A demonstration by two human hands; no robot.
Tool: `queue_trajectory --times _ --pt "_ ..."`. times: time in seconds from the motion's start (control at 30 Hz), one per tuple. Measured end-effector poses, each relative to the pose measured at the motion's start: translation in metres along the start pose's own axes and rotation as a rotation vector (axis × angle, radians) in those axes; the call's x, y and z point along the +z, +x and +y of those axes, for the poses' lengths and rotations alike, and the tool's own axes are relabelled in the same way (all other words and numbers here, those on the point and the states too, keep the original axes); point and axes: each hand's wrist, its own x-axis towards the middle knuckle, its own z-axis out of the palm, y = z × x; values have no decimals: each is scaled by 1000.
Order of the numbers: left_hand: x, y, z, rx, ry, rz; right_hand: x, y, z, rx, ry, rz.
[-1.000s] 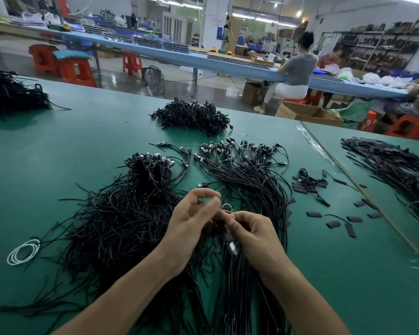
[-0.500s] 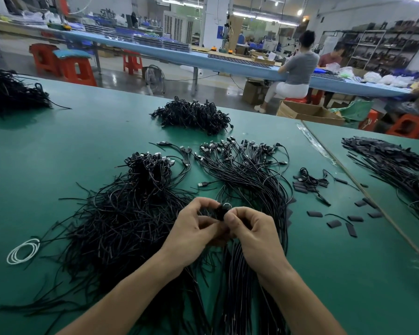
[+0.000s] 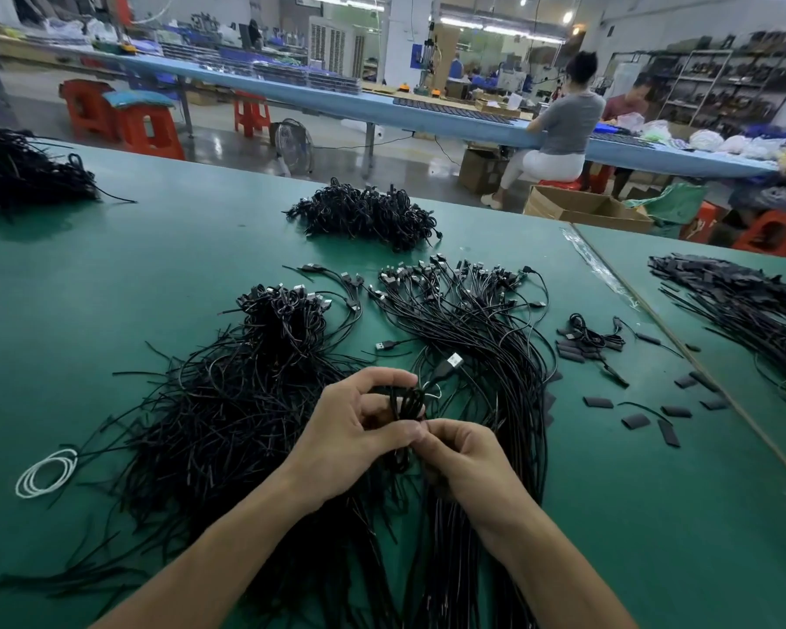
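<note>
Holding the turns tight and even matters now, with the left hand (image 3: 355, 440) curled round the coiled cable (image 3: 405, 401) and the right hand (image 3: 464, 465) pinching its base.

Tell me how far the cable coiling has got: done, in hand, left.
Done, it seems: a heap of coiled cables at the far side of the green table. In hand: the left hand and right hand grip one black cable wound into a small coil, its plug sticking up. Left: many loose cables spread straight beneath and beside the hands.
</note>
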Motion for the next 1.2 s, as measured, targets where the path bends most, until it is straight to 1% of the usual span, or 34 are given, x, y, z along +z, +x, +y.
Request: queue_trajectory --times 0.07,0.1,0.2,0.27,0.33,0.4,0.47,0.53,0.63,0.7,0.77,0.83,0.93,1.0,1.1,1.13,1.2 --pt "-6 6 -1 -9 33 -28 -6 5 4 37 -122 41" --pt "-10 12 -3 -10 78 11 -11 8 5 42 -211 80" --pt "-28 40 -9 -25 291 253 -26 18 8 -35 -561 264" --pt "-41 61 -10 -14 407 394 -36 24 8 -68 -794 347" --pt "-53 81 -9 20 491 500 -47 32 12 -8 -1024 356" --pt "-65 99 -7 66 583 571 -53 39 15 98 -1137 318" --pt "-78 114 -8 72 685 605 -57 45 19 188 -1153 268" --pt "-92 126 -14 -11 774 591 -57 51 21 222 -1090 279" --pt "-103 133 -27 -199 959 469 -55 59 17 179 -876 382" --pt "-102 133 -31 -251 1128 395 -55 62 14 174 -808 399" --pt "-100 133 -31 -278 1234 380 -53 63 12 231 -850 351" --pt "-97 133 -29 -301 1310 371 -49 64 10 283 -997 335" --pt "-98 131 -27 -306 1401 333 -45 64 9 327 -1129 410" --pt "-99 128 -29 -258 1417 283 -46 62 12 346 -1132 427" --pt "-95 125 -34 -271 1467 164 -47 59 11 261 -1016 435" --pt "-94 124 -35 -290 1495 153 -45 59 7 207 -999 429" --pt "-90 122 -36 -285 1522 190 -37 57 -4 91 -954 401"
